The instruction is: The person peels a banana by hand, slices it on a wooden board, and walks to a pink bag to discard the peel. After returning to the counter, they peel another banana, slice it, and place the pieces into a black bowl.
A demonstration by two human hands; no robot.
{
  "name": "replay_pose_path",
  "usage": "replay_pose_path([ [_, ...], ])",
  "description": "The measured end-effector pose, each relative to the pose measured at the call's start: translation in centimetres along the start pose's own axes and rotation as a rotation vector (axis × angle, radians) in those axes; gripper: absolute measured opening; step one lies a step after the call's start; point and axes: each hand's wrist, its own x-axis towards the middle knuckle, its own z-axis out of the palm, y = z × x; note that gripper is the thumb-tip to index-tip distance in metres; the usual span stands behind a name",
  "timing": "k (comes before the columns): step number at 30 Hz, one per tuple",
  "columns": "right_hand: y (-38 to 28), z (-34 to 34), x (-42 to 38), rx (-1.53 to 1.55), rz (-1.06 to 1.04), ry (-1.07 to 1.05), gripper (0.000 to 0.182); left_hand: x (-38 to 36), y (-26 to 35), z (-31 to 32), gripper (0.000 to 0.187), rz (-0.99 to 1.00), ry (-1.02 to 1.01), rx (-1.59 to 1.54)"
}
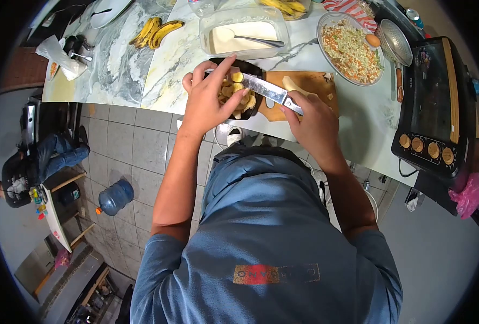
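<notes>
My right hand (316, 123) is closed round the handle of a kitchen knife (264, 88). The blade points left across a dark bowl (257, 112) of banana slices (239, 102). One yellowish slice (237, 77) is at the blade's tip. Over the bowl's left side, my left hand (210, 102) is open, thumb and fingers apart near the tip; its palm side is hidden. A wooden cutting board (326, 97) lies under my right hand, with a peeled banana piece (291, 83) on it, partly covered by the hand.
Behind the bowl stands a clear plastic container (207, 24) of creamy liquid with a spoon (258, 40). Unpeeled bananas (157, 33) lie to its left. Right are a tray of shredded food (350, 54), a strainer (396, 43) and a toaster oven (428, 102). A person (21, 173) sits far left.
</notes>
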Motion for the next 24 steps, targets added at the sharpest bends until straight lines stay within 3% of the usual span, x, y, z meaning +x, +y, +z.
replay_pose_path([
  [13,-0.15,-0.77,0.32,0.02,-0.029,0.004,0.026,-0.15,-0.13,0.15,0.068,0.076,0.007,0.094],
  [24,0.15,-0.18,0.49,0.054,-0.077,0.037,0.027,-0.61,-0.19,0.18,0.061,0.01,0.025,0.038],
])
